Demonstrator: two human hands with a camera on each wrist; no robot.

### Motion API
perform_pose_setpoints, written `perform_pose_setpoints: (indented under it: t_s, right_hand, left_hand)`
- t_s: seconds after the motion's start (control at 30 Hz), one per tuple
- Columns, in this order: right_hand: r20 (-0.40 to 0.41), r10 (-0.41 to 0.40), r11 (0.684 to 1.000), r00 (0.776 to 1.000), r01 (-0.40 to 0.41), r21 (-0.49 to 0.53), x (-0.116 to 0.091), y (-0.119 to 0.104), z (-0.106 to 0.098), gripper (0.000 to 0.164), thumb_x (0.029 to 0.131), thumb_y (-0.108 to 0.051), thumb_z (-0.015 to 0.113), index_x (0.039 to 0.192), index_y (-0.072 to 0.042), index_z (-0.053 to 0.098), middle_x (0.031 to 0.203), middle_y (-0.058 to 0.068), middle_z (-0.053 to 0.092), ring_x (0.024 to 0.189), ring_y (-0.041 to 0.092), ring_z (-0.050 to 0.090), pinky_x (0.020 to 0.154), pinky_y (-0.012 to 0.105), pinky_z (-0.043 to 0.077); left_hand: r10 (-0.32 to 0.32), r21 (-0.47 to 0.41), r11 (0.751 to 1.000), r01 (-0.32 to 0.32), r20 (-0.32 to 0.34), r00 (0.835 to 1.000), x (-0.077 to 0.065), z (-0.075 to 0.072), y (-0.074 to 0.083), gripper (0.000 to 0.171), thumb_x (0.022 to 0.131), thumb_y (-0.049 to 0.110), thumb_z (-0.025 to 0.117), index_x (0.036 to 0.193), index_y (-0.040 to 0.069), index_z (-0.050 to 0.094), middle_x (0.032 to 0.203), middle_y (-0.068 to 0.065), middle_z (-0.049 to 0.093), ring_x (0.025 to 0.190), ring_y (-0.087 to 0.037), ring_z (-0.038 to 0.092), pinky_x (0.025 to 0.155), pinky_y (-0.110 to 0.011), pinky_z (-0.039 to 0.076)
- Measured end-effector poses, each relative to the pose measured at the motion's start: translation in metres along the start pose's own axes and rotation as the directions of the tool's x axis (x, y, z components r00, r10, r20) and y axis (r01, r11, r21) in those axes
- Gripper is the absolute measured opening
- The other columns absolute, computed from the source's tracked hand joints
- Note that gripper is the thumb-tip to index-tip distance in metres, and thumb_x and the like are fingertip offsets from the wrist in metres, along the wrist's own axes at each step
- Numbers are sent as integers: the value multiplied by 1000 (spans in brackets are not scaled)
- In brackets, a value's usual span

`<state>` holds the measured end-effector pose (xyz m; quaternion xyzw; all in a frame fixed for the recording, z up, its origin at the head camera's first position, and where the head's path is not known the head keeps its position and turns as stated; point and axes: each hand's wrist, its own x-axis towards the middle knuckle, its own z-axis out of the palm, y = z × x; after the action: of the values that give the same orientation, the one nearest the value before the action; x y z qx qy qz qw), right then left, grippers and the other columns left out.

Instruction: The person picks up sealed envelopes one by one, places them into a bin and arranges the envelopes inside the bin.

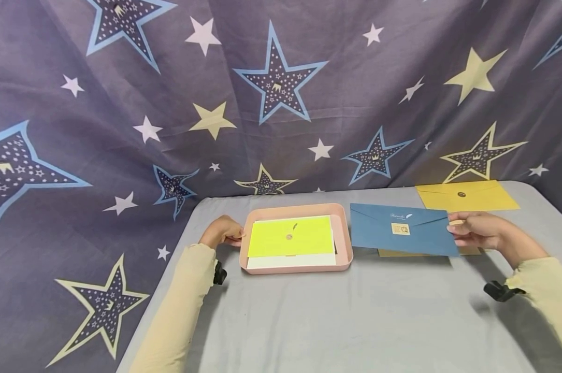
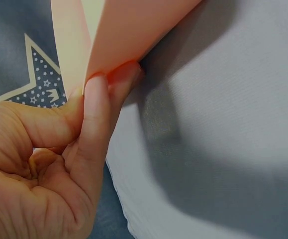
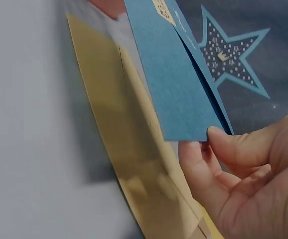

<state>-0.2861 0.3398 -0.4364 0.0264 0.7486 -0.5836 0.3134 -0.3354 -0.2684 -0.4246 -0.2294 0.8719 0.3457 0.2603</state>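
Observation:
My left hand (image 1: 226, 231) pinches the left wall of a pink tray (image 1: 299, 270), thumb on one side and fingers on the other in the left wrist view. Inside the tray a bright yellow envelope (image 1: 271, 241) with a round seal lies over white paper (image 1: 290, 260). Over on the right, my right hand (image 1: 478, 230) pinches the short right edge of a blue envelope (image 1: 378, 228) between thumb and fingers. The blue envelope bears a small cream label and is raised, casting a shadow. Beneath it lies a tan envelope (image 3: 104, 94), mostly hidden in the head view.
A golden-yellow envelope (image 1: 467, 196) with a dark round seal lies at the table's back right edge. The table has a grey cloth (image 1: 336, 321). Behind it hangs a dark curtain (image 1: 327, 26) printed with stars, which also runs down the left side.

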Motion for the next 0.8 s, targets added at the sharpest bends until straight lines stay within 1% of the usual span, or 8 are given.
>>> perform_pose_setpoints:
  t_s: [0.07, 0.1, 0.13, 0.23, 0.33, 0.43, 0.63, 0.8]
  right_hand:
    - [14, -8, 999, 1000, 7, 38, 1, -3, 4, 24, 106, -7, 50, 129, -4, 44, 91, -6, 53, 78, 4, 57, 78, 20, 61]
    - [22, -15, 998, 1000, 14, 55, 1, -5, 6, 17, 106, -7, 51, 122, -10, 47, 90, -6, 54, 78, 4, 57, 78, 20, 61]
    - [25, -19, 997, 1000, 17, 76, 2, -6, 8, 14, 106, -6, 51, 115, -16, 49, 89, -6, 54, 77, 4, 58, 77, 20, 62]
    - [32, -37, 994, 999, 33, 101, 2, -13, 15, 17, 105, -5, 51, 108, -21, 52, 89, -6, 55, 76, 5, 58, 77, 20, 62]
    - [25, -48, 994, 999, 45, 101, 3, -19, 24, 16, 105, -3, 51, 109, -18, 52, 89, -5, 54, 76, 5, 57, 77, 20, 62]
    - [17, -55, 996, 998, 54, 75, 4, -26, 32, 16, 105, -2, 49, 117, -12, 48, 90, -5, 54, 77, 4, 56, 78, 19, 62]
    - [17, -75, 997, 997, 75, 6, 6, -39, 50, 35, 105, -3, 48, 136, 4, 33, 92, -4, 53, 78, 4, 56, 77, 19, 61]
    - [14, -87, 996, 996, 87, -3, 9, -49, 66, 36, 104, -5, 50, 135, 3, 34, 90, -6, 55, 78, 3, 57, 77, 20, 61]
  left_hand:
    - [-1, -1, 1000, 1, -1, 1000, -1, 0, 0, 23, 94, -4, 58, 116, -6, 65, 84, -6, 58, 61, -9, 64, 67, -21, 64]
    - [2, -4, 1000, -2, -2, 1000, -1, 0, 0, 24, 94, -4, 58, 116, -6, 65, 83, -6, 58, 60, -9, 64, 66, -20, 64]
    - [6, -4, 1000, -6, -5, 1000, -2, 0, -1, 26, 95, -3, 58, 120, -5, 64, 84, -5, 58, 61, -8, 64, 68, -20, 64]
    - [24, -12, 1000, -24, -6, 1000, -5, 1, -1, 26, 94, -4, 58, 119, -6, 64, 80, -4, 58, 57, -6, 62, 63, -18, 63]
    - [36, -18, 999, -37, -4, 999, -7, 2, -1, 25, 94, -5, 58, 118, -7, 63, 78, -4, 57, 55, -6, 61, 60, -17, 61]
    - [41, -19, 999, -42, -7, 999, -7, 2, -2, 25, 94, -5, 58, 118, -7, 63, 77, -4, 57, 54, -6, 61, 60, -17, 61]
    - [42, -23, 999, -42, -6, 999, -5, 2, -3, 22, 94, -5, 58, 116, -7, 63, 76, -3, 56, 54, -7, 61, 60, -18, 62]
    - [44, -37, 998, -44, -5, 999, -4, 2, -3, 19, 94, -5, 58, 112, -6, 63, 74, -3, 56, 54, -6, 61, 59, -17, 62]
